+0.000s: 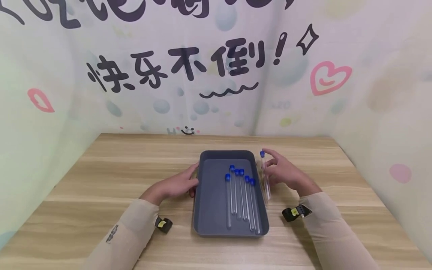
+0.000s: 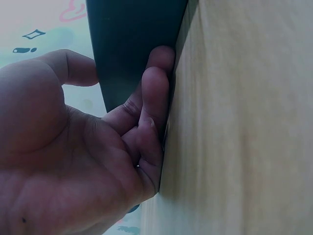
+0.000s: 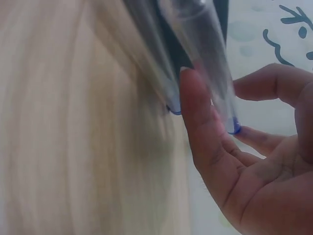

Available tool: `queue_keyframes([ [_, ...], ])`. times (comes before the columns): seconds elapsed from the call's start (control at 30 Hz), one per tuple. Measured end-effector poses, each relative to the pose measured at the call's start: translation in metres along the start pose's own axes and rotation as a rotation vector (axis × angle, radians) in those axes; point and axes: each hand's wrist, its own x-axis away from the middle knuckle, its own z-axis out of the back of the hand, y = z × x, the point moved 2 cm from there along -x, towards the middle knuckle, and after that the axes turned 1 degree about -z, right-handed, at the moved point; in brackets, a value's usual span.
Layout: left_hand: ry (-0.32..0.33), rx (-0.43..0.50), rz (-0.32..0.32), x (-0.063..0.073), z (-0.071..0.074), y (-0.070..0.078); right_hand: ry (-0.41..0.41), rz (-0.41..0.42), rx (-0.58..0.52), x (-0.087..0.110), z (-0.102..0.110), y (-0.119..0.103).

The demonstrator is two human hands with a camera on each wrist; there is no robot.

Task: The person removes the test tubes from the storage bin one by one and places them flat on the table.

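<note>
My right hand (image 1: 285,174) pinches an upright test tube (image 1: 264,168) with a blue cap, just outside the tray's right wall. In the right wrist view, the thumb and fingers lie about the clear held tube (image 3: 208,58). Beside it shows a second blue-capped tube (image 3: 151,49), partly behind a finger. My left hand (image 1: 177,183) rests against the left outer wall of a grey rectangular tray (image 1: 210,195). Bent fingers touch the tray wall (image 2: 127,44) low down near the tabletop, and the thumb meets its edge. Several blue-capped test tubes (image 1: 241,198) lie lengthwise in the tray's right half.
The tray stands on a wood-grain table (image 1: 135,168). Behind the table hangs a white printed curtain (image 1: 189,105) with black lettering, and it continues along both sides. A black camera strap (image 1: 297,213) circles the right wrist, another strap (image 1: 163,225) the left.
</note>
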Motion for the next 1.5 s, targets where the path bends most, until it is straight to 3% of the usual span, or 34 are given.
queue_keyframes([
  [0.77,-0.006,0.006,-0.026,0.0011,-0.0002,-0.0021,0.005,-0.029,0.182,-0.0053,-0.0054,0.0070],
  [1.5,-0.003,0.016,-0.013,-0.0009,-0.0012,-0.0023,0.013,-0.066,0.348,-0.0019,-0.0098,0.0032],
])
